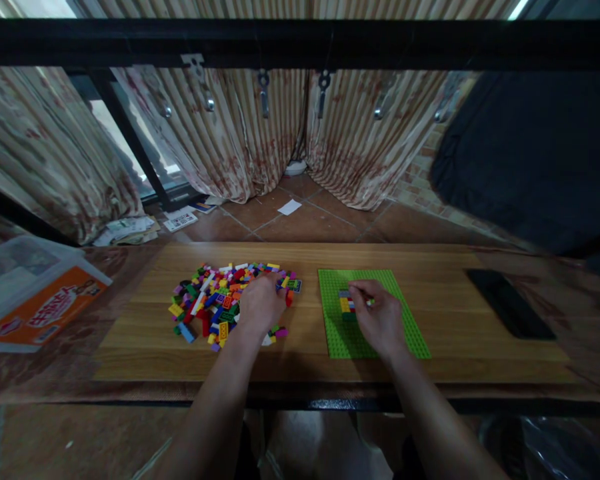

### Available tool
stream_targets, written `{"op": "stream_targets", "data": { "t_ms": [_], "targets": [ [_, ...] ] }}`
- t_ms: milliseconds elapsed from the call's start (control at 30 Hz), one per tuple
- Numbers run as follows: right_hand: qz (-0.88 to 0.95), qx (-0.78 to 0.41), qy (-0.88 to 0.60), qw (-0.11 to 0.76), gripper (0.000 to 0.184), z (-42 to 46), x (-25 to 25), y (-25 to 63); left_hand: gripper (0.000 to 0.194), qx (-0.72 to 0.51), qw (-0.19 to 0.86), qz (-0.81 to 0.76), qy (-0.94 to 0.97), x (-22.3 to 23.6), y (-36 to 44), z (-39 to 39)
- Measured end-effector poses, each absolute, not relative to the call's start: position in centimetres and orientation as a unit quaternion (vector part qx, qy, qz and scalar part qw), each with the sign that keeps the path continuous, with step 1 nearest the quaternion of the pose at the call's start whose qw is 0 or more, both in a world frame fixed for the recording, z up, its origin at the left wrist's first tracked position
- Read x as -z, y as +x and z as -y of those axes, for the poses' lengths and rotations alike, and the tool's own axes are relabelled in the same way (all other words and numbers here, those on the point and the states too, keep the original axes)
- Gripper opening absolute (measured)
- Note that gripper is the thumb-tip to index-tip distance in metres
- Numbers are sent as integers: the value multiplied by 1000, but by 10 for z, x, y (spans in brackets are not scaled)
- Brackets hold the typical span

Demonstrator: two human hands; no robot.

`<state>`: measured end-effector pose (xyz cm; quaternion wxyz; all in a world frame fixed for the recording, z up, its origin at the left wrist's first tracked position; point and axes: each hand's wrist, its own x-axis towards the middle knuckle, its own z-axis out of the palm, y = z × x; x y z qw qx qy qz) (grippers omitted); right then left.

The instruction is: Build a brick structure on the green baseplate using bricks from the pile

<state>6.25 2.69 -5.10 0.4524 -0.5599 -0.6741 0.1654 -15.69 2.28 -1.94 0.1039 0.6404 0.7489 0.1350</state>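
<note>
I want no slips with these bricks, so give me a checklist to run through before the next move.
1. Green baseplate lying flat on the wooden board: ok.
2. Right hand at the bricks on the baseplate: ok.
3. Left hand at the loose brick pile: ok.
4. Brick held in the left fingers: cannot tell, the hand hides it.
5. Loose pile sorted by colour: not ok, colours are mixed.
6. Flat black object apart from the baseplate: ok, off to its right.

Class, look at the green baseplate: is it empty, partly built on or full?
Partly built on: coloured bricks sit on the baseplate by the right hand, and bare studs show towards the edges.
</note>
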Motion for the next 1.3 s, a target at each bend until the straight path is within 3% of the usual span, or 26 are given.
{"op": "stream_targets", "data": {
  "t_ms": [467,700,1100,1300],
  "targets": [
    [673,-196,-560,442,24,-25,51,61,44,-103,56,-701,704,35,-146,-31],
    [681,-193,-558,434,24,-24,50,56,33,-96,97,-698,703,28,-147,-25],
    [685,-191,-561,425,25,-24,49,57,36,-169,60,-634,752,39,-127,-29],
    [674,-186,-562,442,23,-26,46,67,22,-162,54,-650,740,41,-125,-33]
  ]
}}
